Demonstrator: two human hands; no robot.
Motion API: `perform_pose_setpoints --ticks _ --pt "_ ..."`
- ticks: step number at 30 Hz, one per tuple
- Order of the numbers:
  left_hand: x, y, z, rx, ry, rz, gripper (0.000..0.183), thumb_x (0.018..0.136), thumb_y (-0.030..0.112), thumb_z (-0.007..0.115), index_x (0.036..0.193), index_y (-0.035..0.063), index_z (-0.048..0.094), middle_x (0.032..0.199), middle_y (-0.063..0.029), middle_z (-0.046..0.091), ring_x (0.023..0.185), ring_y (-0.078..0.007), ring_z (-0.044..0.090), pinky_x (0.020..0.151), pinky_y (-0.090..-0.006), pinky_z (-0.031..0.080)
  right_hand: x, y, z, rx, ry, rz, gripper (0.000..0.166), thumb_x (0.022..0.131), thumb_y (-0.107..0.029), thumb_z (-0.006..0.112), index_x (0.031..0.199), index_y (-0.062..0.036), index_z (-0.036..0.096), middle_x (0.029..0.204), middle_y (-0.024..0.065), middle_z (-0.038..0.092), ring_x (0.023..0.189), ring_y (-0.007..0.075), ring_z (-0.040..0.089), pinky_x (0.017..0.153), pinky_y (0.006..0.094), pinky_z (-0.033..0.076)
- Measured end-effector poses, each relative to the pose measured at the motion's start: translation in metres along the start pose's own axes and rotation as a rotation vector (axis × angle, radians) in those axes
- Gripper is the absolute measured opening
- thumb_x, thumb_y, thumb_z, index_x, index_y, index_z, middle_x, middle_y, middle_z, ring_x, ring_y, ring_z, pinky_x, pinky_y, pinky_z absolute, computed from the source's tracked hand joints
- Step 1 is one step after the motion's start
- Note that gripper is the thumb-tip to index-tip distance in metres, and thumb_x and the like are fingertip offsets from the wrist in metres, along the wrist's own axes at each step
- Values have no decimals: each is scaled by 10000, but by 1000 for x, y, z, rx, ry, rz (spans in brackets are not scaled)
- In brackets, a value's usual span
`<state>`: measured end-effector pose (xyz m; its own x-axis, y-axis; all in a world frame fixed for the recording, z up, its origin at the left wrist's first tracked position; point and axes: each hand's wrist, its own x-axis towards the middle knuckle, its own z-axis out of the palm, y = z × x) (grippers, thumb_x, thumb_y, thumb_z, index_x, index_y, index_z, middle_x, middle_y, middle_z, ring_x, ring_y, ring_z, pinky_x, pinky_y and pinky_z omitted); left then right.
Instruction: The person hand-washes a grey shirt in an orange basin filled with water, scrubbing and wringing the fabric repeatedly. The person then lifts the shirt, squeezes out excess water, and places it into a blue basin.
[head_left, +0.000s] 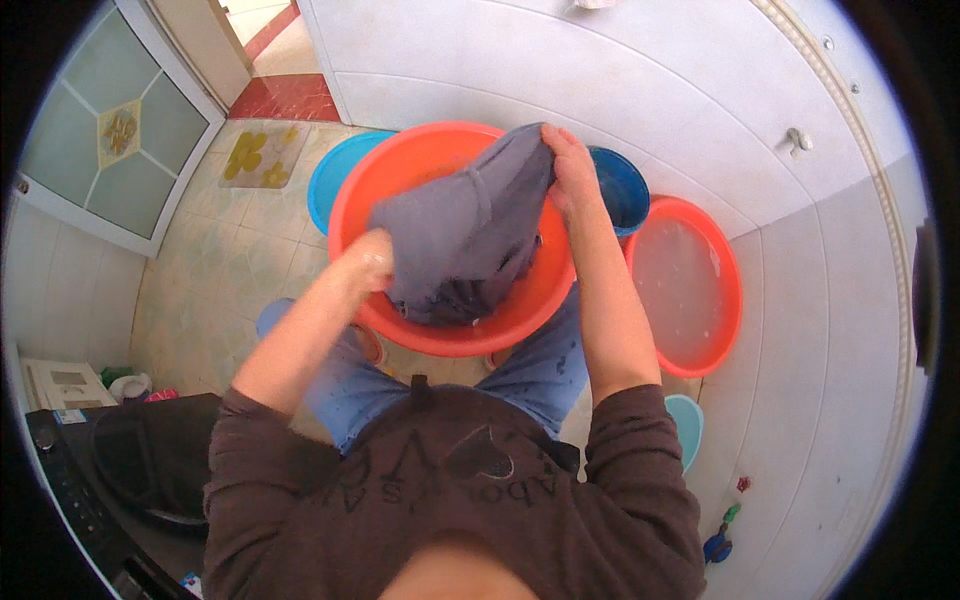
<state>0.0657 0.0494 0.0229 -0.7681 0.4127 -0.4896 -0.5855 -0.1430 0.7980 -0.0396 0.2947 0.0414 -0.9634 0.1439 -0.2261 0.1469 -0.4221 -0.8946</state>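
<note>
A wet grey garment is stretched above and partly inside a large orange-red plastic basin, which stands between my knees. My right hand grips the cloth's upper corner over the basin's far right side. At the basin's left side, my left hand is against the garment's edge, its fingers mostly hidden under or behind the fabric. The lower part of the garment lies bunched and darker near the basin's near wall.
A light blue basin and a dark blue bucket stand behind the big basin. On the right are a red basin of cloudy water and a pale turquoise basin. A black washing machine is at lower left, a floor mat at upper left.
</note>
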Motion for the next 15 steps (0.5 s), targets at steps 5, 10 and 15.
perform_pose_setpoints --ticks 5,10,15 --pt "-55 47 -48 -147 43 95 461 799 129 643 1210 -10 488 1205 -129 539 1048 -212 558 886 -369 467 16 -8 -23 209 84 -49 257 897 -163 511 1019 62 538 965 126 590 870 235 558 780 376 462" --pt "-128 117 -87 386 313 154 487 766 123 635 1208 -14 480 1194 -105 535 1060 -208 536 915 -329 435 23 -3 -43 333 116 -28 197 868 -100 531 946 80 543 922 146 596 824 254 578 728 379 479" --pt "-207 202 -111 443 432 282 386 752 29 475 1133 31 535 1076 -82 566 935 -159 560 840 -330 461 29 7 -62 247 101 -4 131 822 -78 563 856 49 567 820 112 586 734 226 569 671 363 475"
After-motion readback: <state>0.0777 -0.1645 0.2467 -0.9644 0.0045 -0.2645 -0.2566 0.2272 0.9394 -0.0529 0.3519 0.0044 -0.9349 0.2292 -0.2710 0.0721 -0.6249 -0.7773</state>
